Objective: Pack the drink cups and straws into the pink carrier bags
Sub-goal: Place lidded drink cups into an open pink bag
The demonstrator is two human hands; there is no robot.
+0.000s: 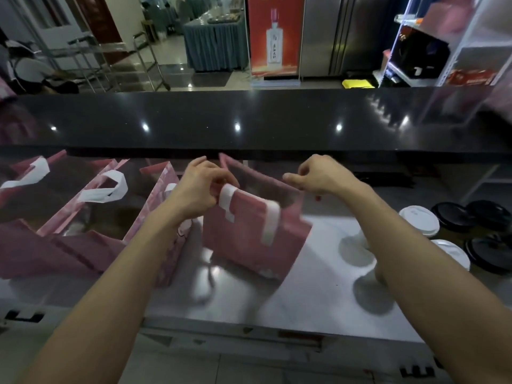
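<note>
Your right forearm (pixel 410 259) hides part of two white-lidded cups (pixel 419 221); the pink carrier bag (pixel 255 234) between your hands is motion-blurred.

Steel counter (pixel 310 306): pink bags (pixel 249 239), cups (pixel 419 220).

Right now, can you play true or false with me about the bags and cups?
1. Both hands are at the top of a pink bag. True: the left hand pinches its rim by the white handle, and the right hand is at the far rim.
2. The bags are blue. False: they are pink.
3. Cups with white lids stand on the right. True.
4. Every lid is white. False: some are black.
</note>
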